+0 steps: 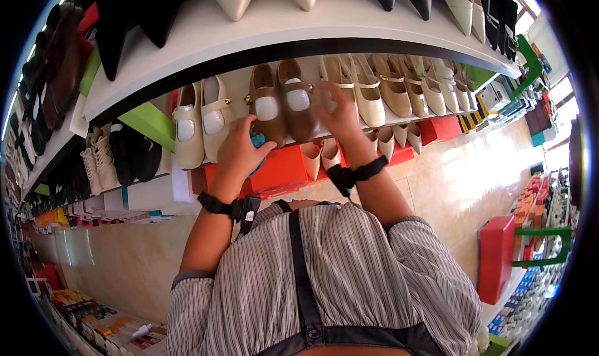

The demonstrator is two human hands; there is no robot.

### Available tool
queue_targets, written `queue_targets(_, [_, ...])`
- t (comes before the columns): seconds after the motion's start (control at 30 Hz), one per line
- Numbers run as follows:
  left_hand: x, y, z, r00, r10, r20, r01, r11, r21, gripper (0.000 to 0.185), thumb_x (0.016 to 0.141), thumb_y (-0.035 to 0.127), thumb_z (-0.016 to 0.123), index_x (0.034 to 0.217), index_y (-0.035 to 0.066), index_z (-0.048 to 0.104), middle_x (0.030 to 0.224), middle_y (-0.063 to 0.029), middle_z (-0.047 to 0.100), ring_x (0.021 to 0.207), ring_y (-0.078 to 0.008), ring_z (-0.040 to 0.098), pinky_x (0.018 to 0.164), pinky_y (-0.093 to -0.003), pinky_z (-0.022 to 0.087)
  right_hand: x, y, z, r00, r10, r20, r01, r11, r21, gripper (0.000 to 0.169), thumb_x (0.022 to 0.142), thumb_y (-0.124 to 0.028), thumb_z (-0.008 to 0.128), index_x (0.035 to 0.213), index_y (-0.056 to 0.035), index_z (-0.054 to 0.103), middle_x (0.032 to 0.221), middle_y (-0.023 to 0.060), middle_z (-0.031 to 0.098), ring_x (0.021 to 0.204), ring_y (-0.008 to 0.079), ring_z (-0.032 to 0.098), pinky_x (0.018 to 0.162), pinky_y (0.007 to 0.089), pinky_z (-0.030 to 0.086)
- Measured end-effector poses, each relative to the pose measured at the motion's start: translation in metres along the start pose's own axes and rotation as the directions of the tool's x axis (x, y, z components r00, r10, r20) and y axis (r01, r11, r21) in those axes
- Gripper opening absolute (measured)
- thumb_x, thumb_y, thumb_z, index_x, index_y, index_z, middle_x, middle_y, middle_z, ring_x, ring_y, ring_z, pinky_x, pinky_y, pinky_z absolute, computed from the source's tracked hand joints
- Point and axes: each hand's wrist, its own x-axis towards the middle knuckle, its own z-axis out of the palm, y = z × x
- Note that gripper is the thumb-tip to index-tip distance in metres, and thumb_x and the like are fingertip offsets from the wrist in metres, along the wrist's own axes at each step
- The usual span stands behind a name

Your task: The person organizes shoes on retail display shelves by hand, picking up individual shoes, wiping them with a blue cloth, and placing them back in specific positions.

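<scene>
My left hand [238,150] grips a bunched teal cloth [257,140] at the shelf's front edge. Just beyond it stands a pair of brown Mary Jane shoes, the left shoe [266,131] and the right shoe [302,126], toes towards me, with pale patches at their openings and gold buckles on the straps. The right shoe is blurred along one side. Beside that shoe is my right hand [338,110], blurred, fingers apart with nothing visible in them; I cannot tell whether it touches the shoe. Cream Mary Jane shoes [189,145] stand left of my left hand.
Several beige slip-ons and strapped shoes [393,94] line the shelf to the right. An upper white shelf [304,33] with pointed shoes overhangs my hands. Red boxes [281,169] and pointed cream shoes [311,157] sit below. A red stool [497,260] stands behind, right.
</scene>
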Motion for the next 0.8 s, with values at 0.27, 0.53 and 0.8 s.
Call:
queue_targets(0.27, [0.019,0.069,0.034,0.958,0.288,0.003,-0.278,0.929,-0.242,0.062,0.075,0.019,0.079,0.130,0.007,0.052,0.122,-0.0151,0.059,0.105,-0.0312,0.061,0.090,-0.0385,0.050,-0.018,0.097,-0.080,0.993,0.099,-0.067,-0.116,0.931,-0.345,0.064,0.071,-0.023,0.077,0.128,-0.0056,0.053,0.130,0.0210,0.054,0.125,0.0419,0.047,0.106,0.0512,0.037])
queue_targets(0.53, [0.043,0.125,0.105,0.930,0.205,0.306,-0.224,0.974,0.028,0.089,0.075,0.028,0.077,0.149,0.012,0.030,0.153,-0.0185,0.033,0.119,-0.0387,0.056,0.089,-0.0454,0.054,-0.033,0.099,-0.089,0.980,0.120,0.159,-0.082,0.971,-0.226,0.081,0.066,-0.012,0.071,0.140,-0.0100,0.038,0.152,0.0239,0.024,0.138,0.0468,0.028,0.113,0.0508,0.030])
queue_targets(0.8, [0.064,0.150,0.131,0.923,0.065,0.380,-0.151,0.968,0.199,0.085,0.077,0.026,0.075,0.147,0.011,0.031,0.141,-0.0166,0.044,0.105,-0.0390,0.063,0.083,-0.0470,0.055,-0.034,0.110,-0.087,0.978,0.064,0.198,-0.018,0.974,-0.227,0.081,0.066,-0.016,0.072,0.140,-0.0121,0.040,0.151,0.0260,0.023,0.131,0.0504,0.034,0.111,0.0529,0.032])
